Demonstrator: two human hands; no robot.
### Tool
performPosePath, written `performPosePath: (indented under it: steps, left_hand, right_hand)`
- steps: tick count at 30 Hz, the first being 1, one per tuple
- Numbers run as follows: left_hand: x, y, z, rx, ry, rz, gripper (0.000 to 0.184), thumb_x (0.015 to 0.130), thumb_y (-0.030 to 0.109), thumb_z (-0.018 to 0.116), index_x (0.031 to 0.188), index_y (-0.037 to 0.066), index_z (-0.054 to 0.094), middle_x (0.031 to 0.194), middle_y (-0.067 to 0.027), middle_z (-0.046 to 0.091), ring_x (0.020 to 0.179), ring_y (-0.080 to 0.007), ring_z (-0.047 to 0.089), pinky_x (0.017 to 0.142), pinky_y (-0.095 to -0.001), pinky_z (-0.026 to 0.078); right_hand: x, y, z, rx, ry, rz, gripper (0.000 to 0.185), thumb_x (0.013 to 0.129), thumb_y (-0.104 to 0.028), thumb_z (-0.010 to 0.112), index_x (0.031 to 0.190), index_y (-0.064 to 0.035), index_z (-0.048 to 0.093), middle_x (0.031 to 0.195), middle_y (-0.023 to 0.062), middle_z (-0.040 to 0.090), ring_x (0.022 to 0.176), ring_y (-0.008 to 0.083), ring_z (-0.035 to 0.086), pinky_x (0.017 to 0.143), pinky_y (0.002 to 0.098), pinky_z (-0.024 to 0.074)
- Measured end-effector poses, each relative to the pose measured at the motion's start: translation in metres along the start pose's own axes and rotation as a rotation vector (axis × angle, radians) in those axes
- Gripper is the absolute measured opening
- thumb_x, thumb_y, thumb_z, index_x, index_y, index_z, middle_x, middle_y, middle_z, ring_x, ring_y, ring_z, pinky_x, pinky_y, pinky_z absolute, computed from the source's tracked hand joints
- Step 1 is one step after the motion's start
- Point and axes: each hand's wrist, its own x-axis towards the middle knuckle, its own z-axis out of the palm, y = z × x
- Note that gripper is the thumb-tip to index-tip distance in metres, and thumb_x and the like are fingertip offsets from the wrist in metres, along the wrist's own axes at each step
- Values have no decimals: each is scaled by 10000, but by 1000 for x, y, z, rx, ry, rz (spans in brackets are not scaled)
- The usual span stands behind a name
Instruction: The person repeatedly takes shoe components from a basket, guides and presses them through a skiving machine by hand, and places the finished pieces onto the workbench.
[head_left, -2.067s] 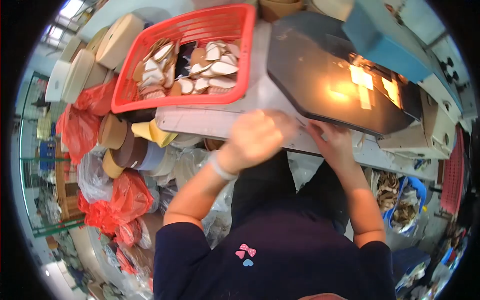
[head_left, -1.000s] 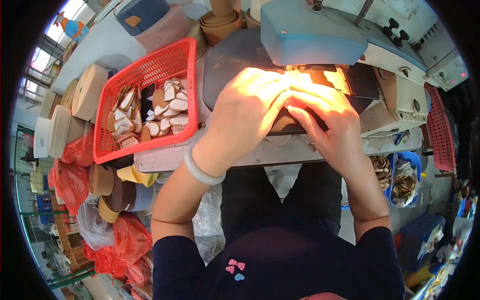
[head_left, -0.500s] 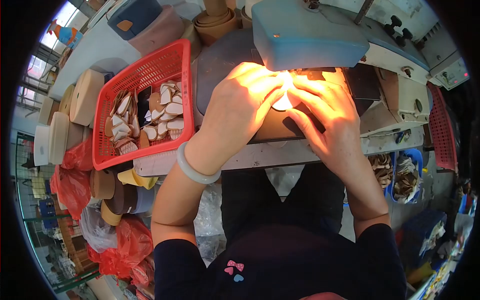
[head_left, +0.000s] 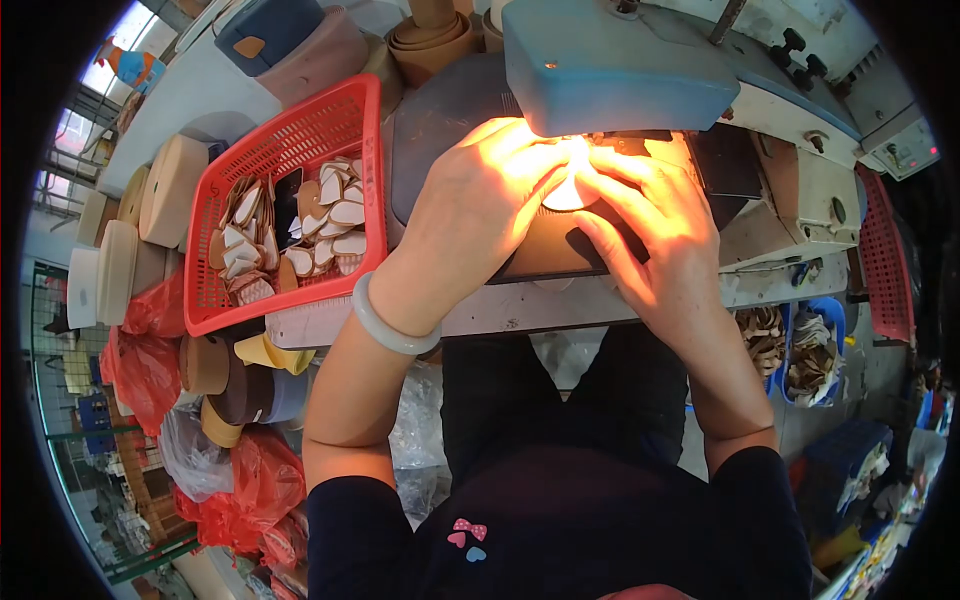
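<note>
Under the front of a blue-headed machine (head_left: 625,75), a small white piece (head_left: 568,195) glows in strong lamp light. My left hand (head_left: 490,200) has its fingers bent onto the piece's left and upper side. From the right, my right hand (head_left: 650,210) holds it with curled fingers, the thumb close by its lower edge. Glare washes out the fingertips and the upper end of the piece, so the exact contact is hard to make out. A brown surface (head_left: 550,245) lies beneath the hands.
At left on the bench (head_left: 480,312) stands a red plastic basket (head_left: 375,180) with several cut white-and-brown pieces (head_left: 325,215). Rolls of material (head_left: 175,195) and red bags (head_left: 145,365) crowd the far left. Blue bins (head_left: 838,320) of scraps sit low at right.
Both hands stay at the piece under the machine. The left hand has shifted very slightly up, and a little more of the white piece shows between the hands.
</note>
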Motion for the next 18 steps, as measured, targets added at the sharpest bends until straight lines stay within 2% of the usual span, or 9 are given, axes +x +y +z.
performPosePath:
  steps: [4, 13, 18]
  left_hand:
    - [1, 4, -2, 135, 8, 29, 201, 935, 84, 777, 1124, 18, 797, 1151, -127, 767, 1083, -334, 710, 926, -426, 583]
    - [0, 1, 0, 140, 58, 115, 190, 927, 70, 772, 1107, 13, 793, 1143, -107, 777, 1000, -306, 688, 872, -412, 573]
    - [-2, 1, 0, 139, 45, 74, 185, 924, 75, 772, 1099, 20, 796, 1147, -111, 797, 931, -298, 677, 830, -403, 567]
  right_hand:
    - [-2, 1, 0, -3, -2, -10, 304, 914, -212, 820, 1162, -41, 777, 1244, 100, 738, 1135, 301, 687, 1002, 453, 537]
    - [-4, 2, 0, -19, 7, -25, 334, 922, -219, 809, 1200, -39, 769, 1242, 97, 743, 1135, 304, 688, 1010, 450, 537]
    - [-3, 0, -2, -27, 15, -25, 332, 923, -218, 804, 1196, -33, 768, 1220, 95, 753, 1130, 303, 694, 1000, 446, 541]
